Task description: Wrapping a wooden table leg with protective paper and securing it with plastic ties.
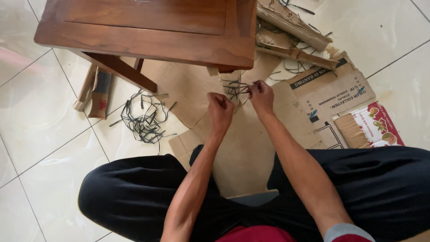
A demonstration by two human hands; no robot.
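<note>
**Q:** What's in your hands right there?

**Me:** A small tangle of dark strips point(236, 89), thin plastic-looking bands. My left hand point(219, 111) is curled into a fist and seems to pinch one end of it, though I can't tell how tight. My right hand point(261, 95) is closed too, fingertips pinched on the other end. The tangle hangs between both hands, just below the edge of the wooden table point(148, 29).

**Q:** And where are you sitting?

**Me:** On the floor point(40, 116), pale tiles, legs crossed in black trousers point(130, 192), with flattened cardboard point(244, 152) spread under my hands and knees. A bigger pile of strips point(144, 117) lies to my left on the tile, near the table leg point(121, 71) (well apart from the bunch I'm holding). More torn cardboard with loose strips point(295, 33) sits past the table to the right, and a red printed box flap point(376, 125) lies by my right knee.
</note>
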